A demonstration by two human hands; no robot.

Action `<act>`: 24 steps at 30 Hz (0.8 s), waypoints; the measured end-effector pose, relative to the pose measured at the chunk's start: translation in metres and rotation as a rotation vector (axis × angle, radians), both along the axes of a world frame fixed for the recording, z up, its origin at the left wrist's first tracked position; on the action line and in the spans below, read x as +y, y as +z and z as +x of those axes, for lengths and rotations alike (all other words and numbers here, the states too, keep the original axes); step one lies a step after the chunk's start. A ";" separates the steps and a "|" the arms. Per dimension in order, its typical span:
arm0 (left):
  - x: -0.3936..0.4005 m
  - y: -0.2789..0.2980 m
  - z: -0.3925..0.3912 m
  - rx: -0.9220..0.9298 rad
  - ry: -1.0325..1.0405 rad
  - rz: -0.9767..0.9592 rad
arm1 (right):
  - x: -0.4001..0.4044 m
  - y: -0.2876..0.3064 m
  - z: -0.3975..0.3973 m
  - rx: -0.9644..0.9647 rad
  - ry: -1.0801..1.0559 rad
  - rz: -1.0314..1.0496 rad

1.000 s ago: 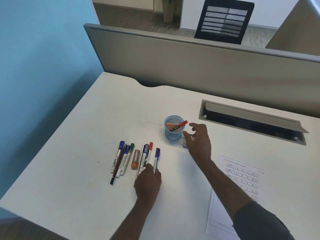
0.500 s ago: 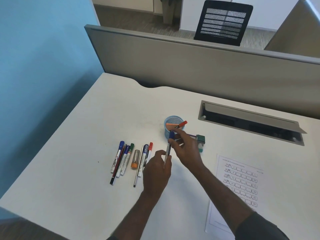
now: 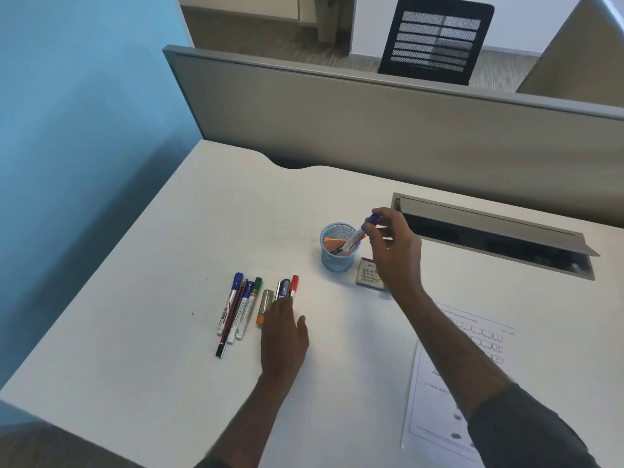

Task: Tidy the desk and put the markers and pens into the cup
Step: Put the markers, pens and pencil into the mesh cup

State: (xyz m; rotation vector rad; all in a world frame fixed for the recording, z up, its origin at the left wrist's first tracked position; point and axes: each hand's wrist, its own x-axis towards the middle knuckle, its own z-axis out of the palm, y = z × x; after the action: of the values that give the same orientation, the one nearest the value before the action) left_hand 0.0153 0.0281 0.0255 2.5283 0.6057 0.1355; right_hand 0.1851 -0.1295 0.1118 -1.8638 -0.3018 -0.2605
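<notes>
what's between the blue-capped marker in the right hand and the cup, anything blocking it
Nothing visible blocks it. The right hand pinches the blue-capped marker by its cap end, tilted, with its lower end already past the rim of the cup. A red-capped marker is already in the cup, largely hidden behind it, but the opening looks roomy.

White desk point(image 3: 202, 231) — markers point(image 3: 241, 307), cup point(image 3: 337, 260), paper point(image 3: 449, 393)

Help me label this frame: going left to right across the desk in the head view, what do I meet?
Blue-capped white marker → green-capped white marker → red-capped marker → blue mesh cup → right hand → printed white worksheet.
</notes>
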 end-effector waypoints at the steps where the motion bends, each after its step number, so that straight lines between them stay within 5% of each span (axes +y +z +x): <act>1: 0.001 -0.001 0.000 0.018 -0.003 0.008 | 0.000 -0.002 0.001 0.007 -0.002 -0.011; 10: 0.023 -0.002 0.011 0.068 0.037 0.153 | 0.005 -0.032 0.005 0.068 -0.019 -0.177; 24: 0.042 -0.009 0.024 0.081 0.071 0.102 | 0.015 -0.040 0.000 0.155 -0.104 -0.417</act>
State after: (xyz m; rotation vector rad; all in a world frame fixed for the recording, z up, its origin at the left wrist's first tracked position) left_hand 0.0394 0.0697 0.0162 2.6217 0.7378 0.0911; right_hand 0.1856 -0.1148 0.0718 -2.3015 -0.1588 -0.1273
